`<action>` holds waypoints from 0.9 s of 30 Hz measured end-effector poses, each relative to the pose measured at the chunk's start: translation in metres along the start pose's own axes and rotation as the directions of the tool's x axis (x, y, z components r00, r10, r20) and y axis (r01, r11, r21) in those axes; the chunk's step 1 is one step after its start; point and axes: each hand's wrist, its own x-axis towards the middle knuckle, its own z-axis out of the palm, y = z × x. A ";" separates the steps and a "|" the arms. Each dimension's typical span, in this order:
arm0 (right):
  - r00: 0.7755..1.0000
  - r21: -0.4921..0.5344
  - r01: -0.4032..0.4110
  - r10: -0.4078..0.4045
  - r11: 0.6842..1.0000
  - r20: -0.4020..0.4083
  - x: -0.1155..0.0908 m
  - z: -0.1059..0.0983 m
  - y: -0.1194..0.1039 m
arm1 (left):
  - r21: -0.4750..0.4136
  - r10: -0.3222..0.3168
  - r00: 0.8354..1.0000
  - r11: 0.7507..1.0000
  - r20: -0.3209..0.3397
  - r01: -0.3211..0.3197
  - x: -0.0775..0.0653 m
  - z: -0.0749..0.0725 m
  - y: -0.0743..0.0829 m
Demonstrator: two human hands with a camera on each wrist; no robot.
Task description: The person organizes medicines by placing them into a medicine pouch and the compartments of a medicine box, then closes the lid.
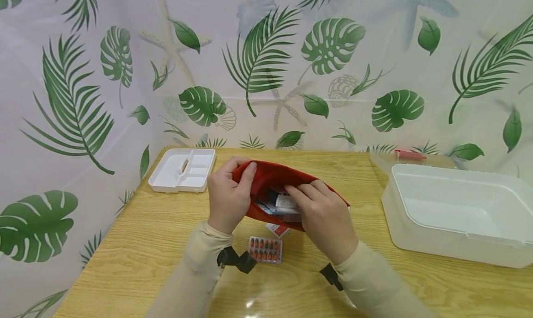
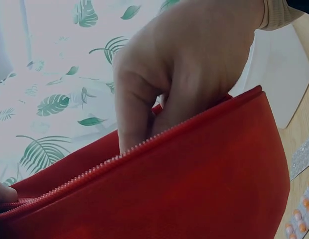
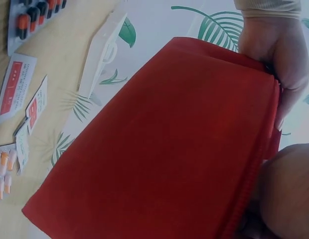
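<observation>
A red zip pouch point(image 1: 266, 172) is held up above the table with its mouth spread wide. My left hand point(image 1: 230, 195) grips its left end, the thumb point(image 1: 248, 175) lying over the rim. The right hand point(image 1: 326, 214) reaches over the other side, its bent fingers point(image 2: 134, 114) dipping inside past the zip teeth. Those fingertips are hidden by the pouch wall, so I cannot tell whether they pinch anything. Inside show a white printed packet point(image 1: 286, 201) and other flat packs. Below the pouch lie a blister pack of orange-and-dark capsules point(image 1: 265, 250) and a red-and-white packet point(image 1: 277, 230).
A white compartment tray point(image 1: 199, 170) with a handle sits at the back left of the wooden table point(image 1: 137, 244). To the right stands a large whitish plastic box point(image 1: 449, 237), with a clear lid with a red latch point(image 1: 410, 155) behind it. A leaf-patterned sheet point(image 1: 266, 77) hangs behind.
</observation>
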 end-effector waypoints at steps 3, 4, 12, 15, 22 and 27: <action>1.000 -0.017 -0.005 0.005 1.000 0.004 0.000 0.001 -0.001 | 0.009 0.002 1.000 1.000 0.006 -0.002 -0.001 0.001 0.000; 1.000 -0.020 -0.009 0.009 1.000 0.009 0.000 0.001 -0.002 | 0.012 0.003 1.000 1.000 0.008 -0.003 -0.001 0.001 0.000; 0.999 -0.040 -0.024 0.025 0.999 0.048 -0.003 0.006 -0.005 | 0.015 -0.001 1.000 1.000 0.028 0.000 -0.002 0.001 -0.001; 0.999 -0.030 -0.017 0.019 0.999 0.043 -0.003 0.008 -0.006 | 0.011 -0.001 1.000 1.000 0.023 0.000 0.000 0.000 -0.002; 1.000 -0.013 -0.027 0.027 1.000 -0.001 -0.001 0.005 -0.007 | 0.008 -0.018 1.000 1.000 -0.019 0.018 0.004 -0.005 -0.004; 1.000 0.009 -0.024 0.024 1.000 -0.009 -0.001 0.003 -0.006 | 0.012 -0.032 0.999 0.999 -0.032 0.032 0.005 -0.008 -0.003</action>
